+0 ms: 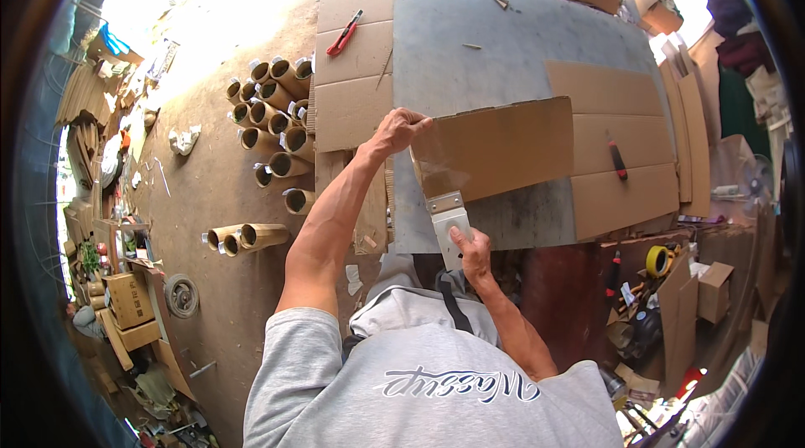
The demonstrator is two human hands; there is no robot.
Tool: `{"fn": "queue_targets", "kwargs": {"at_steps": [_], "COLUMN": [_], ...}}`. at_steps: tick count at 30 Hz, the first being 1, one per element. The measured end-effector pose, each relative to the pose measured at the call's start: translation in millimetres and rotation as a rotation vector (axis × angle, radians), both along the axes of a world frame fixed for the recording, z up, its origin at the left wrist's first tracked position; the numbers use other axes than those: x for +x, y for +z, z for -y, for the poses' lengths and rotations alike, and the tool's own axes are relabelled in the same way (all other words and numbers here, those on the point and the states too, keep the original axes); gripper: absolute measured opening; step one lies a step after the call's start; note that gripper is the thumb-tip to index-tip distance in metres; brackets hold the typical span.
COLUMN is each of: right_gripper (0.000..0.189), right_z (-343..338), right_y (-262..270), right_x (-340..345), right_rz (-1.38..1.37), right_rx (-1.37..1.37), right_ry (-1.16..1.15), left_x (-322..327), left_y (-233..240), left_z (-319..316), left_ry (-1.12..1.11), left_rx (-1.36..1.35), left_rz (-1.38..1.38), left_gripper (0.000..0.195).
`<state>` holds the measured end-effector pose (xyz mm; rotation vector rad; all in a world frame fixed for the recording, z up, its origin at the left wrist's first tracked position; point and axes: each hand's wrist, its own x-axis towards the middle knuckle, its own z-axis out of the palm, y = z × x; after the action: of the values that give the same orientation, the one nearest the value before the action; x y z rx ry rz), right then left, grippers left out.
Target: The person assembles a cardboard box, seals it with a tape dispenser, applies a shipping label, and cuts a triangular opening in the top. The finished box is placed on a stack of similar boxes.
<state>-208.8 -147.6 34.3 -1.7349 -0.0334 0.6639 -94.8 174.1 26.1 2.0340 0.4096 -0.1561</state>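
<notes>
A folded piece of brown cardboard stands tilted over the grey worktable, with a strip of clear tape near its lower left corner. My left hand pinches its upper left corner between thumb and fingers. In my right hand is a pale metal hand tool with a riveted plate at its front; my thumb lies on top of it. The plate meets the cardboard's lower left corner, and I cannot tell whether it grips or only touches there. Part of the tool's rear is hidden by my right hand.
On the grey tabletop, flat cardboard sheets lie left and right. A red box cutter rests on the left sheet, a black-and-red knife on the right one. Several bamboo tubes stand on the floor at left. Yellow tape sits lower right.
</notes>
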Motion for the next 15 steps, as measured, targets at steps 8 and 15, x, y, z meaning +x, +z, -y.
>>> {"fn": "queue_targets", "kwargs": {"at_steps": [8,15], "right_gripper": [0.052,0.047], "right_z": [26,26], "right_y": [-9,-34], "right_x": [-18,-11], "right_rz": [-0.030,-0.116], "right_rx": [-0.043,-0.009], "right_ry": [0.039,0.043], "left_x": [9,29], "left_y": [-2,-16], "left_z": [-11,-34], "left_ry": [0.013,-0.032], "left_rx": [-0.113,-0.314], "left_rz": [-0.014,0.023], "left_gripper": [0.041,0.046]}}
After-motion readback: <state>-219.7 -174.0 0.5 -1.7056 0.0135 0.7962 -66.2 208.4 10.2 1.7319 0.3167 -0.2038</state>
